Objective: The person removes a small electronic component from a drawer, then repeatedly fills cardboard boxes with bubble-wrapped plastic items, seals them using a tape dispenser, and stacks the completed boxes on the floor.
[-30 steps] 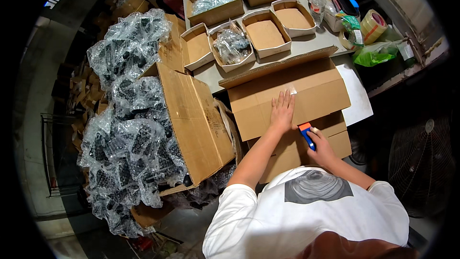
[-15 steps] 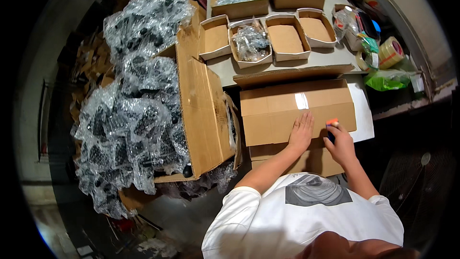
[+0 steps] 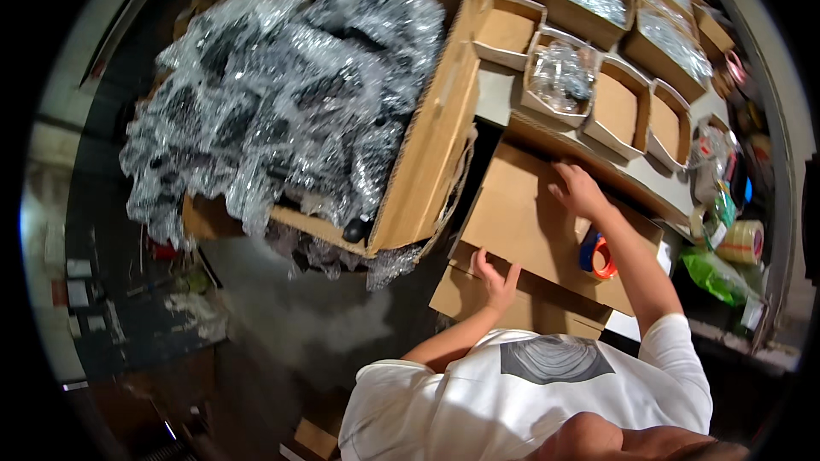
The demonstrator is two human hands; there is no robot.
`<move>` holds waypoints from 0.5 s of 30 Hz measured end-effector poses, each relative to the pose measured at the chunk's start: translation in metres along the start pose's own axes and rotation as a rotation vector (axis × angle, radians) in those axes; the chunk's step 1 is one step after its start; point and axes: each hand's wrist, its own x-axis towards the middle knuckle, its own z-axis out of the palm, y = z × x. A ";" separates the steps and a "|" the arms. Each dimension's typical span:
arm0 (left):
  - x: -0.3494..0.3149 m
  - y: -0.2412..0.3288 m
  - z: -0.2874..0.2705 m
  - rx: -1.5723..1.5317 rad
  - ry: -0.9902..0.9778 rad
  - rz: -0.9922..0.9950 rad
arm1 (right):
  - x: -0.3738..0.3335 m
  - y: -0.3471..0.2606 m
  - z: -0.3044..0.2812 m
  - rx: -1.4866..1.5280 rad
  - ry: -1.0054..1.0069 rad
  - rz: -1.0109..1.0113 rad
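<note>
A brown cardboard box (image 3: 525,213) lies in front of me, with a far flap standing up and a near flap (image 3: 525,301) spread toward my body. My left hand (image 3: 497,282) is at the box's near edge, thumb and fingers apart, holding nothing. Across the box, my right hand (image 3: 582,195) reaches to the far side, its fingers spread and slightly bent near the upright flap. A blue and orange tape dispenser (image 3: 598,256) rests on the cardboard beside my right forearm, apart from both hands.
Left of the box, a large open carton (image 3: 431,132) overflows with dark items in bubble wrap (image 3: 282,102). Small cardboard trays (image 3: 617,107) stand behind, one holding wrapped pieces. Filled boxes (image 3: 581,0) are farther back. Tape rolls (image 3: 741,242) and a green bag (image 3: 713,277) lie right.
My right hand has let go of the tape dispenser and moved to the box's far side. My left hand has shifted from the box top to its near edge. The view has turned.
</note>
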 end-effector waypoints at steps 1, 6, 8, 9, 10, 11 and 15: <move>0.007 0.013 0.015 -0.145 0.051 -0.141 | 0.021 0.010 0.002 0.028 -0.102 0.031; 0.033 0.042 0.049 -0.466 0.340 -0.164 | 0.083 0.028 0.034 0.164 -0.245 0.020; 0.042 0.050 0.052 -0.531 0.403 -0.235 | 0.092 0.030 0.037 0.255 -0.319 0.073; 0.045 0.050 0.054 -0.609 0.434 -0.269 | 0.095 0.029 0.037 0.303 -0.353 0.098; 0.047 0.050 0.056 -0.688 0.462 -0.302 | 0.097 0.028 0.037 0.347 -0.360 0.080; 0.044 0.034 0.058 -0.671 0.389 -0.341 | 0.100 0.028 0.040 0.369 -0.356 0.021; 0.037 0.011 0.054 -0.304 0.190 -0.573 | 0.103 0.044 0.037 0.461 -0.411 -0.014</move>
